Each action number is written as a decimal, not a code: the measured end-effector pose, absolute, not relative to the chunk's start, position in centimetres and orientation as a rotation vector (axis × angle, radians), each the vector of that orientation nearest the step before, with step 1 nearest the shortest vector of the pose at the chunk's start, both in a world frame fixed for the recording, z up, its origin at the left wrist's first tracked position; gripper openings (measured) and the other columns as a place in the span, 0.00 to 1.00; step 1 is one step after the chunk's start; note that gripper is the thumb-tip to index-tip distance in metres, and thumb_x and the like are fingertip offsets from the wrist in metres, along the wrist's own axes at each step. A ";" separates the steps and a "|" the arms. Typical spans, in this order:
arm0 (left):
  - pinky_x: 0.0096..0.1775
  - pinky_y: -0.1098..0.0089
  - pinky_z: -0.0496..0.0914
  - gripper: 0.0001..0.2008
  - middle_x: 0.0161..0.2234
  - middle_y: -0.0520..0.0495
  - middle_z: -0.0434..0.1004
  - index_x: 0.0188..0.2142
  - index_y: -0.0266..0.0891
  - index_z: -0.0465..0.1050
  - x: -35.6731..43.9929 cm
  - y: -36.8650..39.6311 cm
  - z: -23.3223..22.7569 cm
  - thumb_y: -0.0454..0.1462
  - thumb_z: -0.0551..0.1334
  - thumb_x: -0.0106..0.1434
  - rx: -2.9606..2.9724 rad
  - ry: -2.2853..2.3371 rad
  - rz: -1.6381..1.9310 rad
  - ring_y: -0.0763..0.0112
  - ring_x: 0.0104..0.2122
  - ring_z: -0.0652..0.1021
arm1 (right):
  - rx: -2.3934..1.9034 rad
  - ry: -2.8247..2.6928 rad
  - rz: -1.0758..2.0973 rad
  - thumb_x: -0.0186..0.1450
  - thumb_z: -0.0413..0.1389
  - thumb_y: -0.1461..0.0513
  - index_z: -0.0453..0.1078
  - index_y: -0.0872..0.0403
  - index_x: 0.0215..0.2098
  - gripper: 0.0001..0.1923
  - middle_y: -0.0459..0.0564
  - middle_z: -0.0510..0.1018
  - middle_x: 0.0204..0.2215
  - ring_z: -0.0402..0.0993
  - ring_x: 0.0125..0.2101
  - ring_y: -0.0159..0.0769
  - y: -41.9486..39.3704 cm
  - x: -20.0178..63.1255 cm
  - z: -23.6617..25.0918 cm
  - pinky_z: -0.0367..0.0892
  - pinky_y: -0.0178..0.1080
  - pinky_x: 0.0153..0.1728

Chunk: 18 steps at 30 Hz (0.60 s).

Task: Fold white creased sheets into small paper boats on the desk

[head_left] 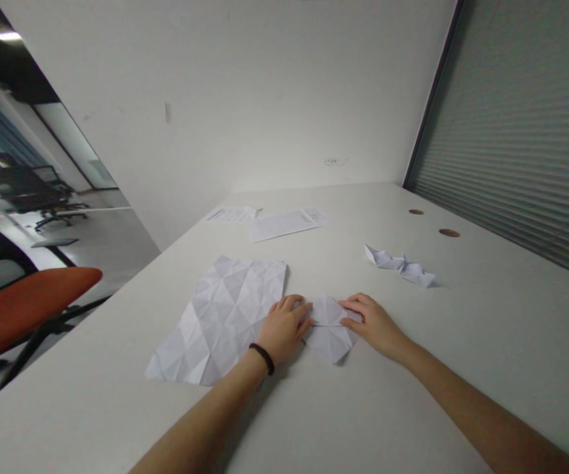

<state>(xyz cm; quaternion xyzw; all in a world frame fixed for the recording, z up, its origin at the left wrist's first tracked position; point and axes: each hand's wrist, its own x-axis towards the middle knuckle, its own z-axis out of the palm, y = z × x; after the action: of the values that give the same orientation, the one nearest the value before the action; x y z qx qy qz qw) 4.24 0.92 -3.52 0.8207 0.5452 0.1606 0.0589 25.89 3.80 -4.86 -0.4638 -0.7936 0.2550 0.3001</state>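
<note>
A small folded piece of white paper (330, 334) lies on the table between my hands, with creases meeting near its middle. My left hand (287, 324), with a dark band on the wrist, is closed on its left edge, the fingers bent over the paper. On the opposite side my right hand (370, 322) pinches the right edge between thumb and fingers. Partly behind my left hand and forearm, a larger creased sheet of paper (225, 309) is spread out, marked with a grid of fold lines.
Folded paper shapes (400, 263) stand at the right. Printed sheets (284, 225) lie farther back on the white table (116, 408), near the wall. Two round holes (449, 233) pierce the tabletop by the blinds. An orange chair (32, 299) stands beyond the left edge.
</note>
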 end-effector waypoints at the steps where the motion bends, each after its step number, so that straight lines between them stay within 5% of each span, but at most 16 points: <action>1: 0.51 0.60 0.62 0.14 0.50 0.43 0.65 0.49 0.42 0.66 4.2 1.0 -3.6 0.39 0.55 0.63 2.479 1.645 0.495 0.61 0.49 0.67 | -1.236 -2.115 0.665 0.55 0.58 0.63 0.71 0.54 0.44 0.17 0.52 0.71 0.37 0.67 0.39 0.39 3.8 25.9 -5.0 0.63 0.42 0.43; 12: 0.46 0.67 0.66 0.16 0.41 0.49 0.70 0.38 0.40 0.68 4.6 1.1 -3.6 0.22 0.56 0.53 2.492 1.295 0.832 0.68 0.43 0.69 | -1.129 -2.155 0.526 0.52 0.53 0.72 0.64 0.54 0.29 0.09 0.44 0.67 0.27 0.63 0.28 0.32 3.1 25.6 -3.8 0.60 0.34 0.30; 18: 0.48 0.65 0.65 0.20 0.45 0.46 0.69 0.49 0.40 0.64 4.8 0.4 -2.4 0.30 0.59 0.56 2.585 1.146 0.620 0.66 0.45 0.69 | -1.029 -2.295 0.542 0.49 0.48 0.75 0.66 0.54 0.29 0.14 0.46 0.71 0.28 0.66 0.30 0.33 2.7 25.9 -3.2 0.62 0.35 0.33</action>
<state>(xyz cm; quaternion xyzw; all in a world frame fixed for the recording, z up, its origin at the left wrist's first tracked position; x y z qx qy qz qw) 4.78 0.40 -2.40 0.8862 0.3928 0.2124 0.1231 25.89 2.72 -3.17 -0.3839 -0.8561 0.2023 0.2807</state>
